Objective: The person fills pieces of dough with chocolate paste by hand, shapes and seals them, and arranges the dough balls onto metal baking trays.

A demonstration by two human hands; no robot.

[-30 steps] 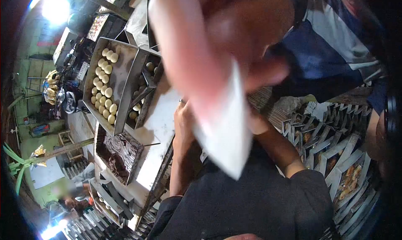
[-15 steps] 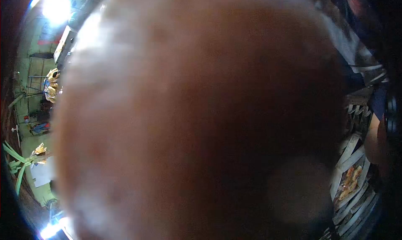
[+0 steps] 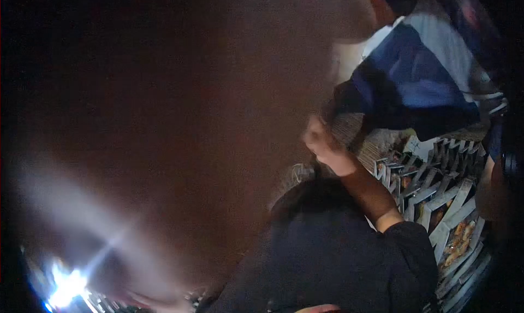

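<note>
A large, blurred brown surface (image 3: pixel 164 105) covers most of the left and upper view, very close to the lens. It looks like a hand, but I cannot tell which of mine it is, and its fingers do not show. Neither of my hands can be made out clearly. At the bottom edge, a blurred skin-coloured shape (image 3: pixel 161 303) shows, too unclear to name. Beyond the brown surface, a person in a black shirt (image 3: pixel 327 258) bends forward. The forearm (image 3: pixel 368 187) beside that shirt ends in a blurred, curled hand (image 3: pixel 323 141), which seems to be that person's.
Another person in a dark blue top (image 3: pixel 415 78) is at the upper right. Grey slatted crates (image 3: pixel 453 214) line the right side, with orange-brown pieces (image 3: pixel 459 242) in one. A skin-coloured limb (image 3: pixel 487 190) stands at the right edge. A bright light (image 3: pixel 66 288) glares at the lower left.
The brown surface has shifted left and up, uncovering the two people and more of the crates. The room at the left, seen before, is now mostly hidden.
</note>
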